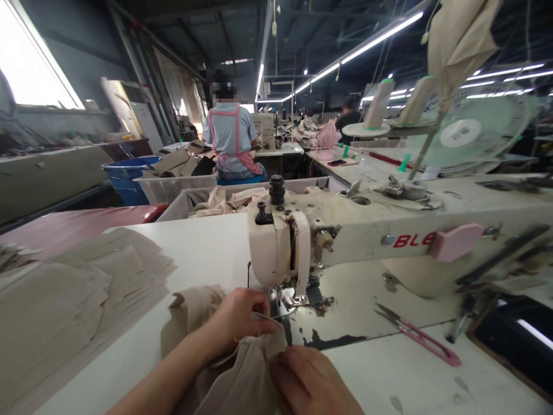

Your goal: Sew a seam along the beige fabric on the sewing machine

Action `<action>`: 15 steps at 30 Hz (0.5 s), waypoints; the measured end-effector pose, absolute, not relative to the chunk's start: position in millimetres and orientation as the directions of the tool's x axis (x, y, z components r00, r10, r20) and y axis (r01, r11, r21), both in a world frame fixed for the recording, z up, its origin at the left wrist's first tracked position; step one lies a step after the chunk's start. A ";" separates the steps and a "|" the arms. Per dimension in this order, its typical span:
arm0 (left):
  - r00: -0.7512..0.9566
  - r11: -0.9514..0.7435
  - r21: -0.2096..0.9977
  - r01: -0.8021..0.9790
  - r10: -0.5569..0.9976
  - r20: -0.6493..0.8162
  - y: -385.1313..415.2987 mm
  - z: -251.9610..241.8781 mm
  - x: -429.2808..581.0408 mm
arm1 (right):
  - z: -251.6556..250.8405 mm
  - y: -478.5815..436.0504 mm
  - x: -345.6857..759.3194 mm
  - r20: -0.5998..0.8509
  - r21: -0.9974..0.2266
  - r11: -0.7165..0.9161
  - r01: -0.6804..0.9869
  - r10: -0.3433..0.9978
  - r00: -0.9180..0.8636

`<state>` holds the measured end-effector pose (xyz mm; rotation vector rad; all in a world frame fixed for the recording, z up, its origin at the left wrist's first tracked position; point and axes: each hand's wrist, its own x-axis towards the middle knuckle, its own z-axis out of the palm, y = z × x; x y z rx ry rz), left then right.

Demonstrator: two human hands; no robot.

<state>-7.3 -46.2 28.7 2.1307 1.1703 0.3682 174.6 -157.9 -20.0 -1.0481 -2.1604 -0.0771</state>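
A piece of beige fabric (242, 380) hangs between my two hands, just in front of the sewing machine (270, 248). My left hand (239, 314) pinches its upper edge close to the needle area, fingers closed. Lower and to the right, my right hand (311, 377) grips the same fabric near a folded corner; part of its fingers is hidden by the cloth. More of the beige cloth bunches up behind my left wrist. The presser foot (296, 298) stands just beyond the fabric, and I cannot tell whether the cloth touches it.
Stacked beige fabric pieces (78, 288) cover the table's left side. Pink-handled thread snips (419, 334) lie right of the needle. Behind the machine is a bin (177, 204) of cloth pieces. A person (233, 135) in a pink apron sits farther back. Thread cones (379, 104) stand at upper right.
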 end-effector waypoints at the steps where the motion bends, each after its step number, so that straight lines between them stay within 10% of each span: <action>1: 0.552 -0.368 0.679 0.636 0.831 -0.067 -45.6 28.2 -7.3 | -15.7 -153.5 179.1 0.643 -0.215 0.704 0.677 0.624 -0.444; 6: 0.520 -0.363 0.676 0.641 0.853 -0.035 -43.2 29.8 -8.8 | -1.0 -138.8 187.3 0.676 -0.049 0.836 0.547 0.431 -0.597; 15: 0.416 -0.331 0.669 0.665 0.909 0.036 -12.2 14.5 1.6 | 9.1 -122.3 201.6 0.450 -0.262 0.776 0.574 0.624 -0.639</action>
